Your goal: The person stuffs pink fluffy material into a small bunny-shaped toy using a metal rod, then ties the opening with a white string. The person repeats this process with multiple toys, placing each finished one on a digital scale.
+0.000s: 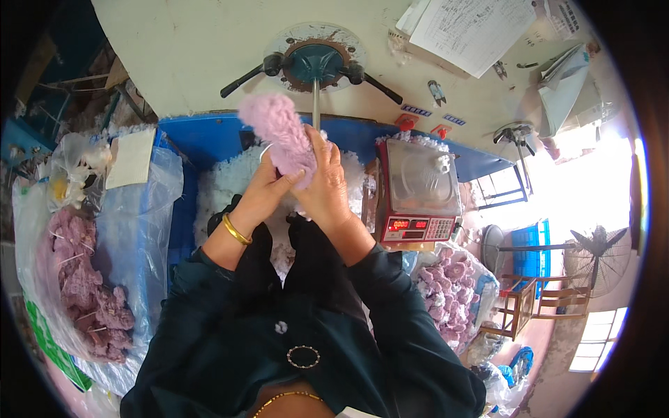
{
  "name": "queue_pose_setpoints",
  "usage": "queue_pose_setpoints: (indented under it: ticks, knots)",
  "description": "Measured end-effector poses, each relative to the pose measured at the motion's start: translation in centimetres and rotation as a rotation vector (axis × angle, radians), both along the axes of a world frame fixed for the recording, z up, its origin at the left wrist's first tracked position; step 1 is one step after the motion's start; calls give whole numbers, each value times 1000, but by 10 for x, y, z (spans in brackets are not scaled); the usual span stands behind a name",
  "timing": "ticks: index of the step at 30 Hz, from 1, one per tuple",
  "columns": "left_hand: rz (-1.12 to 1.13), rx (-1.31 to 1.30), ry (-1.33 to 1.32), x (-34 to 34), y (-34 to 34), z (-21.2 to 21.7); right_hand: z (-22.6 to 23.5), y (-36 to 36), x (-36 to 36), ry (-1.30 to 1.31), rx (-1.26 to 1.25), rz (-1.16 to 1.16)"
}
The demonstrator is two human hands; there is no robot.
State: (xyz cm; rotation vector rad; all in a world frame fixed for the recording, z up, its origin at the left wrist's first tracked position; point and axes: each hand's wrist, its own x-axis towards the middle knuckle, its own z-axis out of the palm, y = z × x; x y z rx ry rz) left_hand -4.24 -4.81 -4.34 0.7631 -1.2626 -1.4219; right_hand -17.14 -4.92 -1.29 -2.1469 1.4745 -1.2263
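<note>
A blue bin [209, 139] stands in front of the person, filled with loose white stuffing [223, 184]. To the person's left a big clear plastic bag [132, 230] sags open, and in it lie flat purple plush skins [87, 285], heaped toward the bottom. To the right, below a digital scale [418, 188] with a steel pan and red lit digits, a second clear bag [481, 279] holds a pile of plump purple plush pieces [453, 292]. A small white object [442, 164] sits on the scale pan.

Above the bin a metal tube [316, 104] comes down from a round machine head [317, 61] with two black handles.

Both hands are raised over the bin and closed around a fuzzy pink plush piece [279, 132], which sticks up and leans toward the person's left, just in front of the tube. The left hand [268, 191], with a gold bangle [235, 230] at the wrist, wraps the lower end from the left, fingers curled and thumb pressed up against the fur. The right hand [324, 184] grips the same lower end from the right, fingers folded over it. The two hands touch each other. Whether the plush sits on the tube's end is hard to tell, since the hands cover that part.

Papers [481, 28] lie on the table beyond, and a fan [596, 254] stands far right.
</note>
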Motion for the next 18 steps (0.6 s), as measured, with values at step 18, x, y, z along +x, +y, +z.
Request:
queue_pose_setpoints:
  ticks: [18]
  knots:
    - [-15, -88, -61, 1, 14, 18, -1, 9, -8, -180, 28, 100]
